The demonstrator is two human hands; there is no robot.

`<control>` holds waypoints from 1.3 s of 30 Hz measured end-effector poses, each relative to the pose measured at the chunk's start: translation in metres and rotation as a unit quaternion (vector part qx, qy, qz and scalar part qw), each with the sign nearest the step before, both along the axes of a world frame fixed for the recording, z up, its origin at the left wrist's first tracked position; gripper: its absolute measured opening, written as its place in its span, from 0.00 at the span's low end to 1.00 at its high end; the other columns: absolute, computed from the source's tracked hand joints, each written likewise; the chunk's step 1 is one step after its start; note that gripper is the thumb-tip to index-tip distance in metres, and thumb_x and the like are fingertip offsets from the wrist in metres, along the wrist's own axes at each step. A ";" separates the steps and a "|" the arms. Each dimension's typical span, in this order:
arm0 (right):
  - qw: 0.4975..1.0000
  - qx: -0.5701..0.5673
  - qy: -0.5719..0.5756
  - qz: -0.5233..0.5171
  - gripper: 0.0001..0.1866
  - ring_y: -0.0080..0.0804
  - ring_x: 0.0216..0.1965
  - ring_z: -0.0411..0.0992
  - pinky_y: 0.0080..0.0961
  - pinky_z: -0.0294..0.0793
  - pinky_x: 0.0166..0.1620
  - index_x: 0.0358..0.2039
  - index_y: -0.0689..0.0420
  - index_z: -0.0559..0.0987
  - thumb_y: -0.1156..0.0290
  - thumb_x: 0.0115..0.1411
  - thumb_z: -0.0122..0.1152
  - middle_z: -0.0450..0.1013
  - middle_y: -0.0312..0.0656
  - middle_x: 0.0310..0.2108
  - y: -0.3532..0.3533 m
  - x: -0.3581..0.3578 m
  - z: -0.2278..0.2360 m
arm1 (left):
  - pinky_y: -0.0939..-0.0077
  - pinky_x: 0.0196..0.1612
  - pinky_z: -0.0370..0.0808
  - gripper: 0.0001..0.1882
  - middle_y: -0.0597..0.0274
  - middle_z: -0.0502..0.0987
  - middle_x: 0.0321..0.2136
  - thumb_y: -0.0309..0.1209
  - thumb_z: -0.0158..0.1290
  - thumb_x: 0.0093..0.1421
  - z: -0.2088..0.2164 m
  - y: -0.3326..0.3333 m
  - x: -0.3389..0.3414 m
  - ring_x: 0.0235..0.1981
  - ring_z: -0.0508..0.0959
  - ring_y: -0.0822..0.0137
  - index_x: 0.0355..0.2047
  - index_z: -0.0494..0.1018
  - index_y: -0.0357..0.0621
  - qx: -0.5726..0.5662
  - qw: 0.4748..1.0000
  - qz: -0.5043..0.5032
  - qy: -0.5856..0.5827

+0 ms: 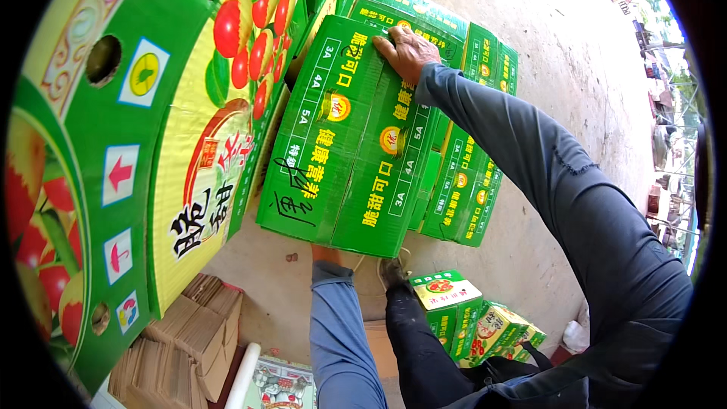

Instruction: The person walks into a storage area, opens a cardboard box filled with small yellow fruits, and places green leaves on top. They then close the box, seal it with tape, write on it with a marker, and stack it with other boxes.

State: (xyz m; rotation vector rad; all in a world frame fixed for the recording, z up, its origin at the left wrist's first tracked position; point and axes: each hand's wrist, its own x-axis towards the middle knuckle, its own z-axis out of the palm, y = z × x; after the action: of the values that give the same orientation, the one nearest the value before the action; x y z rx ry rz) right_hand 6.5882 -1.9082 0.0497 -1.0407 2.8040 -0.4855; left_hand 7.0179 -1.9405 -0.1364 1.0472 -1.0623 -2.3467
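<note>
A large green cardboard box (341, 136), with yellow lettering and black marker writing on top, lies in front of me between my hands. My right hand (409, 51) grips its far edge, thumb on the top face and fingers curled toward the edge. My left hand (327, 253) reaches under the near edge; only the wrist area shows and the fingers are hidden beneath the box. Just right of and beyond it stand more green boxes (466, 189) of the same kind. At my left rises a tall green and yellow box (201, 136) printed with red fruit.
Flattened brown cardboard (185, 326) is piled at the lower left, near a white roll (244, 379). Smaller fruit-printed boxes (454, 314) stand on the concrete floor (553, 83) by my legs. My dark shoe (392, 273) shows beside the held box. Clutter lines the far right.
</note>
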 end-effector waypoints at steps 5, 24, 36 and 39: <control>0.998 0.051 -0.025 -0.034 0.33 0.47 0.48 0.69 0.41 0.66 0.50 0.45 0.58 0.73 0.40 0.60 0.39 0.71 0.52 0.44 -0.008 -0.013 0.008 | 0.72 0.41 0.75 0.22 0.59 0.73 0.42 0.45 0.43 0.64 0.002 -0.005 -0.008 0.40 0.74 0.63 0.50 0.65 0.41 -0.139 0.986 -0.071 -0.057; 0.752 -0.059 -0.204 -0.623 0.22 0.46 0.50 0.66 0.36 0.64 0.54 0.46 0.61 0.74 0.58 0.58 0.54 0.69 0.53 0.46 0.601 0.398 -0.116 | 0.63 0.51 0.64 0.31 0.41 0.69 0.49 0.53 0.35 0.63 0.011 0.380 0.106 0.51 0.69 0.49 0.53 0.65 0.38 -0.034 0.785 -0.449 -0.426; -0.014 -0.324 -0.272 -0.906 0.31 0.34 0.35 0.73 0.27 0.72 0.41 0.42 0.66 0.76 0.45 0.60 0.48 0.75 0.49 0.39 0.763 0.865 -0.227 | 0.54 0.39 0.69 0.19 0.50 0.77 0.33 0.41 0.39 0.63 -0.011 0.530 0.138 0.36 0.74 0.49 0.33 0.74 0.41 -0.602 0.469 -0.582 -0.281; -0.075 -0.280 -0.205 -0.935 0.30 0.36 0.31 0.75 0.30 0.74 0.36 0.42 0.66 0.76 0.47 0.58 0.52 0.76 0.49 0.37 0.762 0.836 -0.220 | 0.52 0.34 0.69 0.21 0.49 0.77 0.27 0.42 0.37 0.62 -0.028 0.527 0.143 0.30 0.74 0.45 0.29 0.74 0.41 -0.626 0.469 -0.557 -0.280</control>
State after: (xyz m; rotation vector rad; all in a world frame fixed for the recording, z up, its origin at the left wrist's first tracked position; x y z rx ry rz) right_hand 7.4243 -1.1458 -0.1700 -2.7447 -0.5913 1.1162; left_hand 7.1613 -1.4136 -0.1642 0.3177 -3.5928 -0.5664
